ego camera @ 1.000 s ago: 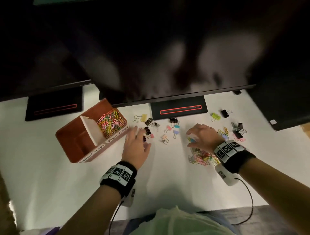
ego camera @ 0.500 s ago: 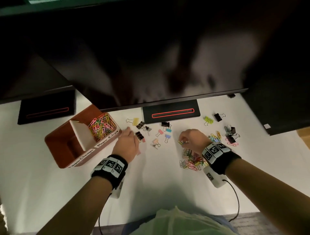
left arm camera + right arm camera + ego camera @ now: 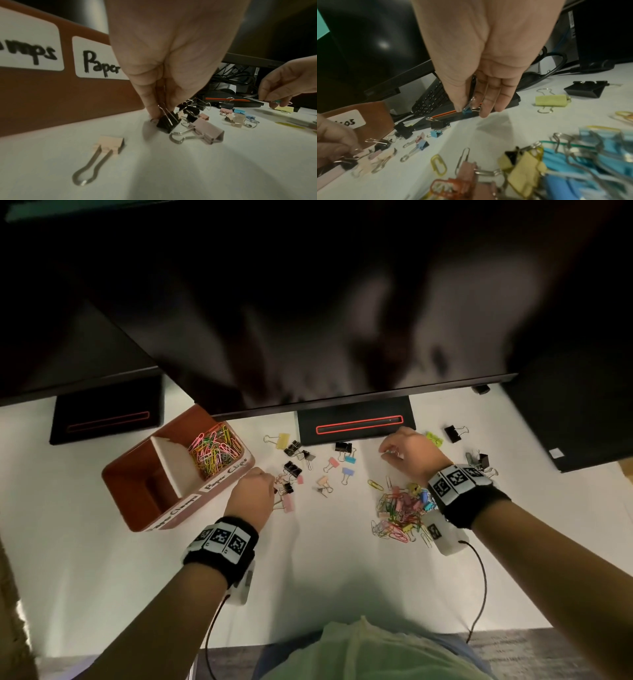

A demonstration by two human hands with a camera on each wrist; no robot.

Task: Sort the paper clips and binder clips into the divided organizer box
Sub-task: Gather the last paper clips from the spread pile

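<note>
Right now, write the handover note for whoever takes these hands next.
Left hand pinches a small black binder clip by its wire handle, on the white table.
Right hand pinches a small blue binder clip, lifted.
Brown divided organizer box: paper-clip side holds coloured paper clips; the other looks empty.
Left: scattered binder clips, mixed clip pile.

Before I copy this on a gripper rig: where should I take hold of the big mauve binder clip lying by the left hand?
Probably by its wire handles. The mauve binder clip lies on its side on the white table; the silver loops stick out flat toward the camera, clear of the black clip that the left hand pinches. Come from above on that near side.
</note>
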